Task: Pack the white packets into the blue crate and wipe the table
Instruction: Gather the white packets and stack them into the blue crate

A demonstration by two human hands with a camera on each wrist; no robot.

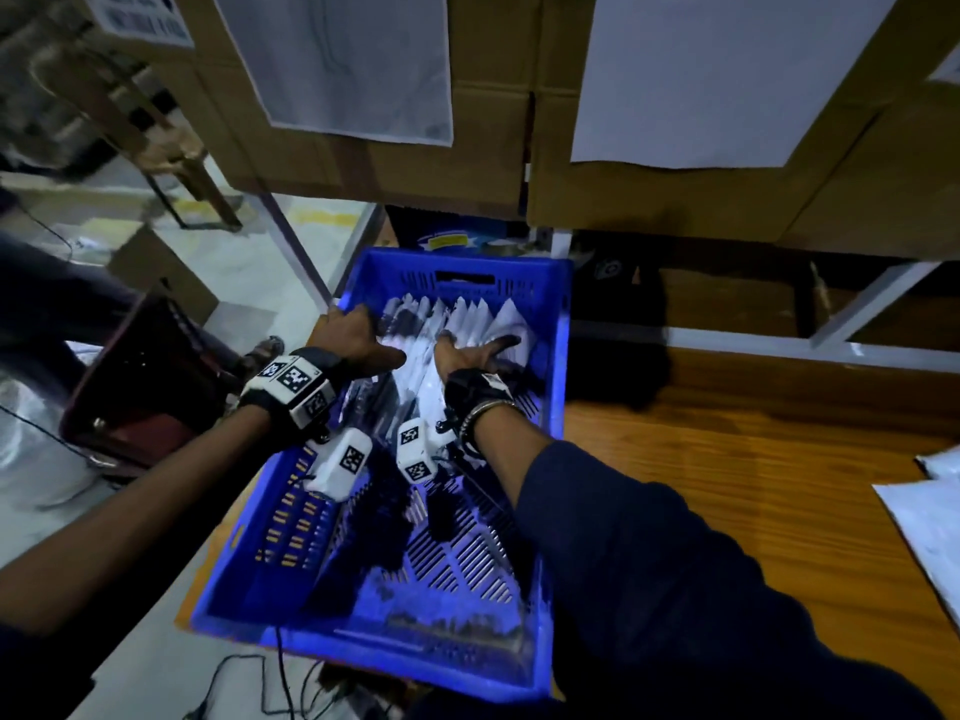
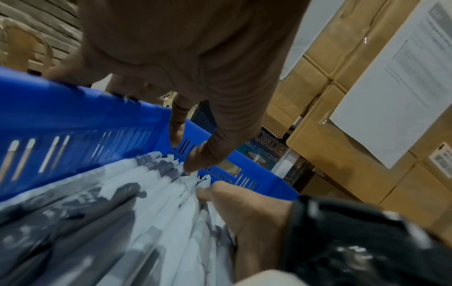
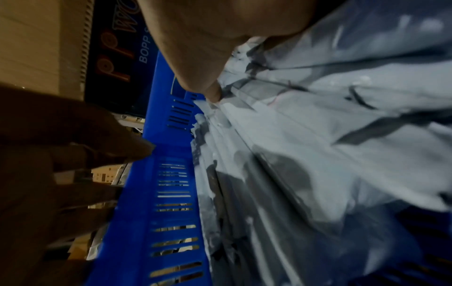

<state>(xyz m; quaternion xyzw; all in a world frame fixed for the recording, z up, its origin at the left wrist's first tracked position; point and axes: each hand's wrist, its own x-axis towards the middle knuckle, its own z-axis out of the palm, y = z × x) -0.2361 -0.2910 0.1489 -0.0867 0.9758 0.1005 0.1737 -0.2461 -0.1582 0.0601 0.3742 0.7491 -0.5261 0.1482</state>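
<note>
Sleeve: dark blue sleeve [image 1: 649, 563] at 5 o'clock.
Counter: brown wooden counter [image 1: 753, 459], 3 to 5 o'clock.
Crate: blue slotted plastic crate [image 1: 363, 631], centre; its 6 o'clock half bare.
Packed: white plastic packets [image 1: 467, 314] stand in a row at its 12 o'clock end.
Hands: left hand [image 1: 358, 340] and right hand [image 1: 478, 350] press that row, fingers spread wide, gripping nothing.
Remaining: loose white packets [image 1: 930, 517] at 3 o'clock; wiping seemingly not yet begun.

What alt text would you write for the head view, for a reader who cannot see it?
Left hand and right hand touch a row of white packets standing on edge at the far end of a blue crate. More packets lie on the wooden table beside it.
</note>
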